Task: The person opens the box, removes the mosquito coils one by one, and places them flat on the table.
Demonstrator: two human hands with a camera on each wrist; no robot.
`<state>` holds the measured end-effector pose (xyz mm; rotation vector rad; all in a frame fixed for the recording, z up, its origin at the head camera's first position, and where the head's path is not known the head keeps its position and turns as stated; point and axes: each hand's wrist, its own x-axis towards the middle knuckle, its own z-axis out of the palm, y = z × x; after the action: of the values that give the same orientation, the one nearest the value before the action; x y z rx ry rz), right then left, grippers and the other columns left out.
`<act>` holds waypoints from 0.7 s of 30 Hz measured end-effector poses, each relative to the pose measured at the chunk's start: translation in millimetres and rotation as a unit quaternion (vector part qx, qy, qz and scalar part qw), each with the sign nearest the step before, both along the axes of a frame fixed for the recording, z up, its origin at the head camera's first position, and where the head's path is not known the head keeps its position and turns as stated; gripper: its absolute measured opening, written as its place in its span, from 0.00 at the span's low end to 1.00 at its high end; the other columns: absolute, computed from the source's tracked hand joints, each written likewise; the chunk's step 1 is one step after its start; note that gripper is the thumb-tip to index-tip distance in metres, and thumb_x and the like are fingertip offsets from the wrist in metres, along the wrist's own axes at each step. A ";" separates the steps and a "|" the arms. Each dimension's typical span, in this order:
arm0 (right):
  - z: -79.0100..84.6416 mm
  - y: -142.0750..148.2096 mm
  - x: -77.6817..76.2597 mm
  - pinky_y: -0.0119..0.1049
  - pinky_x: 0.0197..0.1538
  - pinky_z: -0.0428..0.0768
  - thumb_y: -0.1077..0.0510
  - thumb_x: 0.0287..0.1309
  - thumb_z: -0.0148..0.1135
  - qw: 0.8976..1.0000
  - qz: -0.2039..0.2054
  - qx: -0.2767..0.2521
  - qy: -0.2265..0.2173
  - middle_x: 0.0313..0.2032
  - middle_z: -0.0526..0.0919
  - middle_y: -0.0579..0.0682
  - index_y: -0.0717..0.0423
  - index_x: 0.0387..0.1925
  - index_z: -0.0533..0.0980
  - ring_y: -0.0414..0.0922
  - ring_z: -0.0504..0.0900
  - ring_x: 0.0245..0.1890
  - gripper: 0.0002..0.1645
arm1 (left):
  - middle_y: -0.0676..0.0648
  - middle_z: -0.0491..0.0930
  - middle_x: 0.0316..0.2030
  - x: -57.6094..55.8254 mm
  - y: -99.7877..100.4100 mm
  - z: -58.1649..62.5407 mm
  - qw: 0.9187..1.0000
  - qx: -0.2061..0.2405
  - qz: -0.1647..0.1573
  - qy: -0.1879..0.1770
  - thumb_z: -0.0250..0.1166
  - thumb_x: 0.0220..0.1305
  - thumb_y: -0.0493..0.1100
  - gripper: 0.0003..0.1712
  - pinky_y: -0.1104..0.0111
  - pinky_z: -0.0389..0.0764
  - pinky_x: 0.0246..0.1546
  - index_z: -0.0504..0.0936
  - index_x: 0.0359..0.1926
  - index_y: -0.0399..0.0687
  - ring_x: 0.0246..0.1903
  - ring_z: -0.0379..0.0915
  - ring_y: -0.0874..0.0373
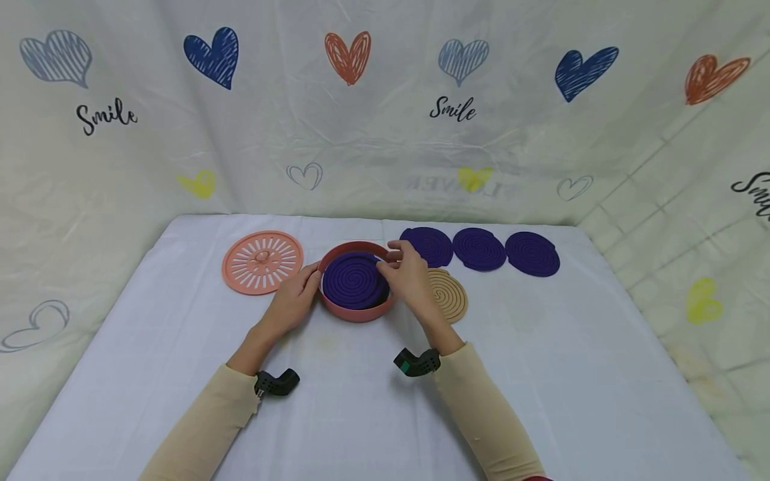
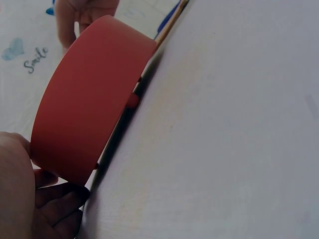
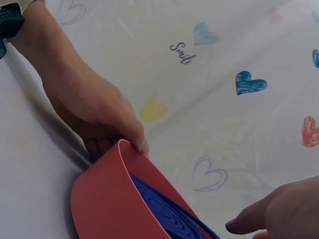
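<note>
A round salmon-red mosquito coil holder (image 1: 357, 316) stands at mid-table with a purple mosquito coil (image 1: 355, 280) inside it. The coil lies tilted in the holder, as the right wrist view shows (image 3: 164, 211). My left hand (image 1: 293, 299) grips the holder's left wall, thumb on the rim and fingers outside. Over the right rim, my right hand (image 1: 409, 274) has its fingers loosely bent beside the coil's edge. In the right wrist view a small gap parts its fingertip from the coil. Small feet show beneath the holder in the left wrist view.
A slotted salmon lid (image 1: 262, 262) with a knob lies on the left. Behind my right hand are purple coils, one partly hidden (image 1: 432, 247), one in the middle (image 1: 479, 249) and one farther right (image 1: 532, 254). A tan coil (image 1: 448, 296) lies by my right wrist.
</note>
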<state>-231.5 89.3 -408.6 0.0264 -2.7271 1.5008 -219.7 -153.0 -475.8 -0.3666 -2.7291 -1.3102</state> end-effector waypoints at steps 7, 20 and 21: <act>2.4 2.8 1.1 0.47 0.55 0.85 0.57 0.63 0.64 1.000 0.011 -0.017 -0.005 0.54 0.84 0.60 0.59 0.59 0.76 0.53 0.84 0.54 0.24 | 0.44 0.74 0.67 0.1 0.8 1.2 1.000 -0.002 0.003 -0.003 0.45 0.80 0.54 0.28 0.50 0.68 0.71 0.69 0.72 0.48 0.70 0.67 0.48; 5.4 5.1 2.7 0.30 0.37 0.82 0.59 0.63 0.65 0.998 0.025 -0.054 -0.031 0.51 0.86 0.57 0.57 0.58 0.78 0.49 0.86 0.43 0.21 | 0.43 0.75 0.67 -0.6 -0.2 -0.2 1.000 -0.002 0.002 -0.004 0.44 0.80 0.54 0.28 0.49 0.69 0.70 0.69 0.72 0.48 0.69 0.68 0.48; 5.5 5.1 2.8 0.31 0.39 0.83 0.59 0.64 0.65 0.998 0.028 -0.053 -0.029 0.52 0.85 0.57 0.57 0.58 0.78 0.49 0.86 0.44 0.21 | 0.43 0.75 0.67 -0.5 -0.1 -0.1 1.000 -0.002 0.002 -0.003 0.44 0.80 0.55 0.28 0.49 0.69 0.70 0.69 0.72 0.48 0.69 0.68 0.48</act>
<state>-228.7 94.3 -403.0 0.0592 -2.7085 1.6843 -220.2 -153.1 -475.9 -0.3573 -2.7374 -1.3072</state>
